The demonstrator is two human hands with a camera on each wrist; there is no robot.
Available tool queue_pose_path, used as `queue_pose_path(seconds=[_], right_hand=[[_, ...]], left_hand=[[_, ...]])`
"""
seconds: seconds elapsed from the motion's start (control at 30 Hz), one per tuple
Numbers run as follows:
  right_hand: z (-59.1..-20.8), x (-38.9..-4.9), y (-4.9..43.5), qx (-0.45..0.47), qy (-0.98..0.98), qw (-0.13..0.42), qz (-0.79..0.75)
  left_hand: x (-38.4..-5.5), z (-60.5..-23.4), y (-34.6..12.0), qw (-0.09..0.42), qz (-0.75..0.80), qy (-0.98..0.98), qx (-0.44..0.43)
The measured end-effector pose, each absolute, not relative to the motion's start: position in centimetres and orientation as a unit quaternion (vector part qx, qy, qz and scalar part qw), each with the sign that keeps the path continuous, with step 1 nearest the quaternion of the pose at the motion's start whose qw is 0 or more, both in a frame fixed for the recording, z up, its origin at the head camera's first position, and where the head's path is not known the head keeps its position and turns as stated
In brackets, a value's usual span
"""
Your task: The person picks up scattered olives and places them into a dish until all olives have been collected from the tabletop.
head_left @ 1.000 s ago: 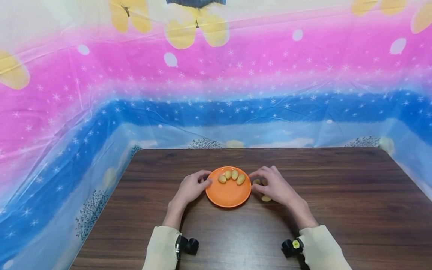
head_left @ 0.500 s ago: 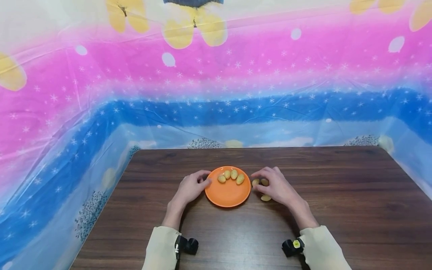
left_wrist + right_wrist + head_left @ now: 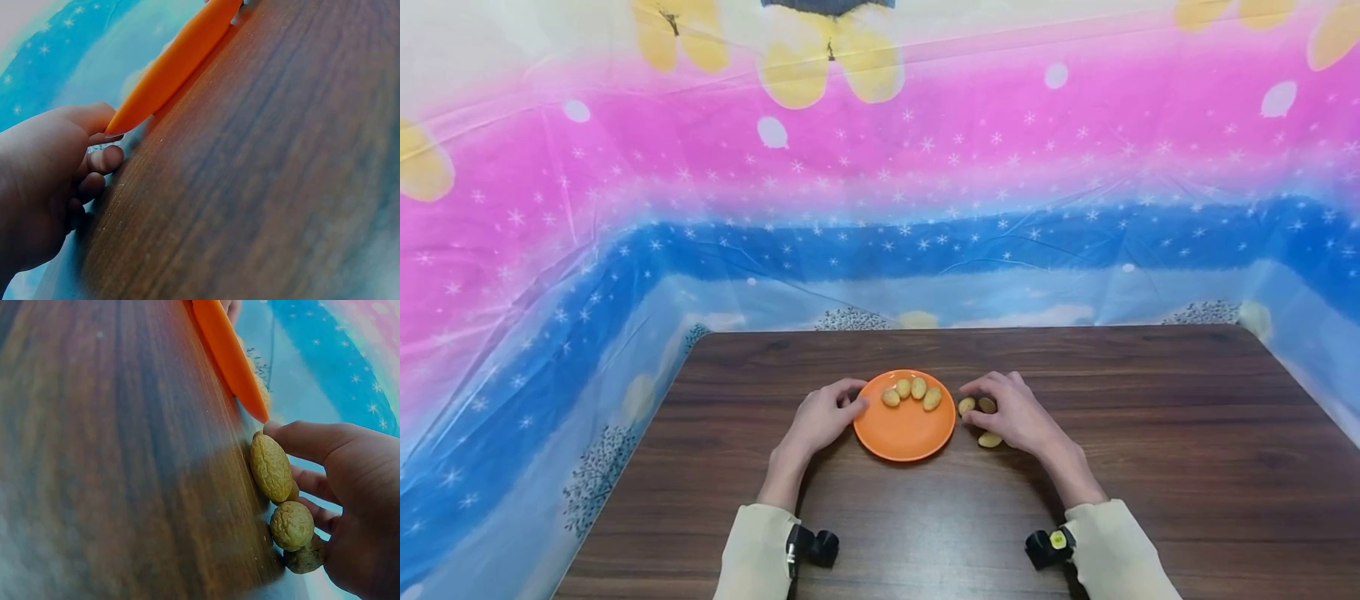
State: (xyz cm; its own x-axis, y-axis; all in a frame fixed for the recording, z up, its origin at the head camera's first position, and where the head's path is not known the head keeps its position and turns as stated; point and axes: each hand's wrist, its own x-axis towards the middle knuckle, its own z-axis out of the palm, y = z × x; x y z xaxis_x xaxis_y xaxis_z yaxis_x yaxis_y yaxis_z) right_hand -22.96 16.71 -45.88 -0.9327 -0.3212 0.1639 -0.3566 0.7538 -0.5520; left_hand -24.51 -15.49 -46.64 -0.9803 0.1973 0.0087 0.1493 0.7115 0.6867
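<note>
An orange plate lies on the table with several small, wrinkled, yellow-green oval fruits in an arc on its far half. My left hand holds the plate's left rim between thumb and fingers; in the left wrist view the thumb meets the rim. Just off the right rim, my right hand has thumb and index finger apart around a loose fruit, without a visible pinch. More fruits lie under and beside this palm, among them one nearer me. The right wrist view shows a long fruit below the thumb and a rounder one.
The dark wood-grain table stretches out on both sides of the hands. Behind it hangs a pink and blue printed cloth. A small black camera is strapped at the left wrist, another at the right.
My right hand's fingertips have drawn slightly right, away from the plate's rim, and more of the loose fruit between them shows. The left hand stays at the left rim.
</note>
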Motion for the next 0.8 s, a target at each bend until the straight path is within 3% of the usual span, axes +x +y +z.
queue_pose_path(seconds=[0.8], right_hand=[[-45.50, -23.03, 15.87, 0.165, -0.948, 0.029, 0.270]], left_hand=[[-24.62, -46.71, -15.64, 0.039, 0.373, 0.922, 0.095]])
